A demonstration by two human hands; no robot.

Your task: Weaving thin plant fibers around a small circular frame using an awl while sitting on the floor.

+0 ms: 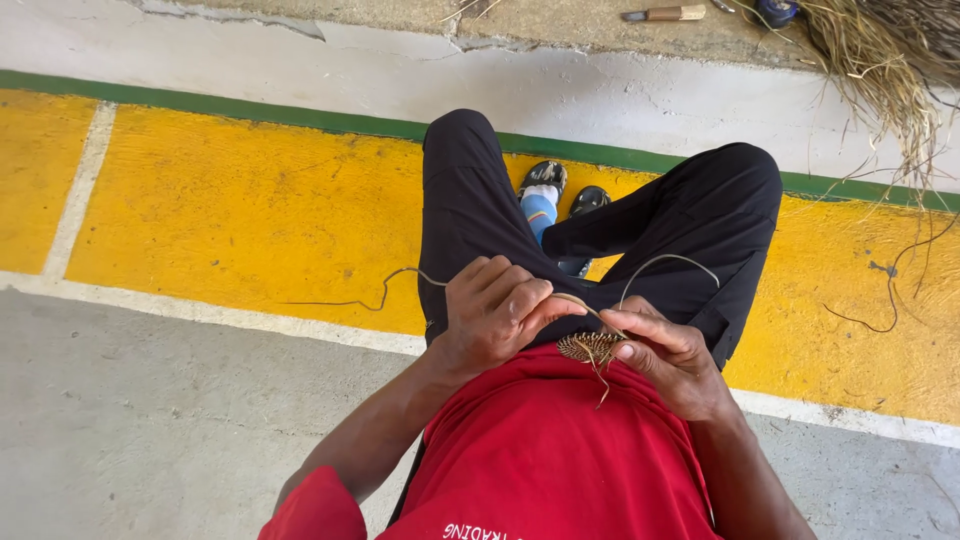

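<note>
I sit with black trousers and a red shirt, looking down at my lap. My right hand (672, 358) pinches a small round woven coil (590, 347) of straw-coloured fibre at its right edge. My left hand (495, 310) is closed around a thin fibre strand (400, 275) that runs from the coil across my left thigh and trails out over the yellow floor. A second thin strand (665, 260) arcs up from the coil over my right thigh. Loose fibre ends hang below the coil.
A heap of dry straw (885, 60) lies at the top right. A knife with a wooden handle (665, 14) rests on the concrete at the top. A stray fibre (885, 300) lies on the yellow floor at right. My shoes (560, 185) show between my knees.
</note>
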